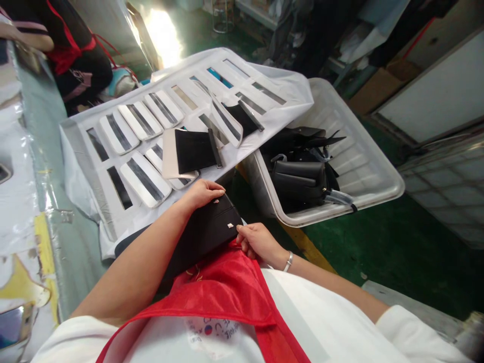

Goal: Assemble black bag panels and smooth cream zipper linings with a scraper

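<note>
The left grip (206, 194) and right grip (260, 243) both pinch the black panel (206, 229); beyond it I see white pieces (146, 180), and to its right a plastic bin (363, 156).

Matt panel (206, 227), smth plast. bin (365, 161)

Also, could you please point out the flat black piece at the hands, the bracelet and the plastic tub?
Flat black piece (206, 229): head view, on its broad upper face.
Silver-coloured bracelet (289, 261): head view, on its band.
Whitish plastic tub (365, 151): head view, on its bare inner wall.
</note>
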`<state>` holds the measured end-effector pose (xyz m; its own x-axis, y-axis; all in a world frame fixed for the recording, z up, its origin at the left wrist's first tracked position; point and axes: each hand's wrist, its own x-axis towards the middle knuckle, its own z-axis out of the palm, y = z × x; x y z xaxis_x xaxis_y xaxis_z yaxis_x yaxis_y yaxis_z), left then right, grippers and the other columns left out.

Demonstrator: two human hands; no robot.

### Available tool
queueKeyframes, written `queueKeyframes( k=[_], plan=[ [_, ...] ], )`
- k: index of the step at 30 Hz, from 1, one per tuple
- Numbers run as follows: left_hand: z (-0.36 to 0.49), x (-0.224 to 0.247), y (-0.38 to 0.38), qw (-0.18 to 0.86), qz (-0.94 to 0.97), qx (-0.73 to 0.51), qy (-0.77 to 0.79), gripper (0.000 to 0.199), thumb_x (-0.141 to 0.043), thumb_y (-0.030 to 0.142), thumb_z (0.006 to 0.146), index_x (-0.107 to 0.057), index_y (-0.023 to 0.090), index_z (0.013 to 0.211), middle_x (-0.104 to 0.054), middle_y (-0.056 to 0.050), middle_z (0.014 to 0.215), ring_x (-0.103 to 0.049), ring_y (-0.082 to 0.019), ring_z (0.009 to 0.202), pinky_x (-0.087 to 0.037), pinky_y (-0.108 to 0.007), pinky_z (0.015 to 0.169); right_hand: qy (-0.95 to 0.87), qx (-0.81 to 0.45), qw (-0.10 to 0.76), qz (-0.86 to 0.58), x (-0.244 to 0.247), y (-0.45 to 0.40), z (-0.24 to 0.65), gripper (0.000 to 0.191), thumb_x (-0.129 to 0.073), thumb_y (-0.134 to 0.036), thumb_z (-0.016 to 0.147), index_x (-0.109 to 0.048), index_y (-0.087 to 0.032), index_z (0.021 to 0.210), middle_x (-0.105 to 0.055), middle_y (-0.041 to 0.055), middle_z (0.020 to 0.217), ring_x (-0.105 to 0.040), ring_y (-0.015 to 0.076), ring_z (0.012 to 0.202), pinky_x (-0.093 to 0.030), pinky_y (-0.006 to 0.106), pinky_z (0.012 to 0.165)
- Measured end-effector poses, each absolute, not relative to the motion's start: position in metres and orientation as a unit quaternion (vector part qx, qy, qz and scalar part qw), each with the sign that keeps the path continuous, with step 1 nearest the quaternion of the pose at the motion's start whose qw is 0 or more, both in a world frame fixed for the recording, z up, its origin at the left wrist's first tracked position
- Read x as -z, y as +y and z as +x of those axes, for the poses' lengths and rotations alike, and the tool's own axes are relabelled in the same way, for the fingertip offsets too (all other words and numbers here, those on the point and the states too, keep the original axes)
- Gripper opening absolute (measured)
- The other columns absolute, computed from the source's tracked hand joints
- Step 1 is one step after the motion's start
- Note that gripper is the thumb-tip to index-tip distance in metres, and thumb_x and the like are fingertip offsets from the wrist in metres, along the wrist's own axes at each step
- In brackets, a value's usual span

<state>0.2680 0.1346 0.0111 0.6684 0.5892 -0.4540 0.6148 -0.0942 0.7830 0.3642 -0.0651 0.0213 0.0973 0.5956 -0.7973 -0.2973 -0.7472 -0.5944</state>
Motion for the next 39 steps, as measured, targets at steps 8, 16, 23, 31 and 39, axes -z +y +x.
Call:
queueKeyframes(
  k=[8, 16, 23, 31, 39],
  plan=[
    [0.272, -0.022, 0.129, 0.535, 0.748, 0.038, 0.392, 0.032, -0.062, 0.038, 0.068, -0.071, 0.014, 0.087, -0.069, -0.003, 0.072, -0.058, -0.012, 0.058, -0.044, -0.022, 0.056, -0.254, -0.662, 0.196, -0.677, -0.016, -0.053, 0.396, 0.039, -0.050, -0.039, 0.086, -0.051, -0.015, 0.055, -0.044, -0.0042, 0.037, -0.037, 0.0060, 0.028, -0.028, 0.018, 0.030],
    [0.269, -0.005, 0.133, 0.554, 0.746, 0.007, 0.369, 0.026, -0.061, 0.036, 0.069, -0.068, 0.015, 0.083, -0.069, -0.004, 0.077, -0.061, -0.014, 0.062, -0.047, -0.023, 0.059, -0.468, -0.417, 0.285, -0.725, 0.002, -0.018, 0.393, 0.033, -0.050, -0.042, 0.086, -0.060, -0.018, 0.106, -0.065, 0.0057, 0.097, -0.059, 0.0173, 0.087, -0.044, 0.028, 0.075],
    [0.265, -0.011, 0.140, 0.609, 0.708, 0.018, 0.357, 0.029, -0.061, 0.029, 0.071, -0.069, 0.011, 0.092, -0.070, -0.005, 0.079, -0.061, -0.012, 0.063, -0.047, -0.022, 0.062, -0.456, -0.421, 0.351, -0.701, 0.010, 0.007, 0.379, 0.031, -0.040, -0.031, 0.089, -0.062, -0.015, 0.104, -0.064, 0.0080, 0.104, -0.057, 0.0199, 0.097, -0.041, 0.032, 0.088],
    [0.257, -0.012, 0.144, 0.545, 0.778, 0.009, 0.312, 0.036, -0.056, 0.042, 0.076, -0.071, 0.017, 0.097, -0.071, -0.004, 0.090, -0.063, -0.018, 0.078, -0.048, -0.024, 0.071, -0.494, -0.383, 0.320, -0.712, 0.015, 0.019, 0.377, 0.037, -0.034, -0.036, 0.093, -0.058, -0.017, 0.112, -0.062, 0.0083, 0.110, -0.056, 0.0189, 0.104, -0.040, 0.031, 0.093],
    [0.143, -0.035, 0.140, 0.429, 0.819, 0.050, 0.377, 0.058, -0.062, 0.051, 0.072, -0.060, 0.019, 0.120, -0.060, -0.009, 0.123, -0.056, -0.025, 0.110, -0.040, -0.031, 0.096, -0.624, -0.285, 0.240, -0.687, -0.001, 0.028, 0.394, 0.049, -0.045, -0.039, 0.089, -0.044, -0.017, 0.133, -0.049, 0.0119, 0.132, -0.051, 0.0215, 0.116, -0.038, 0.037, 0.101]
  ],
)
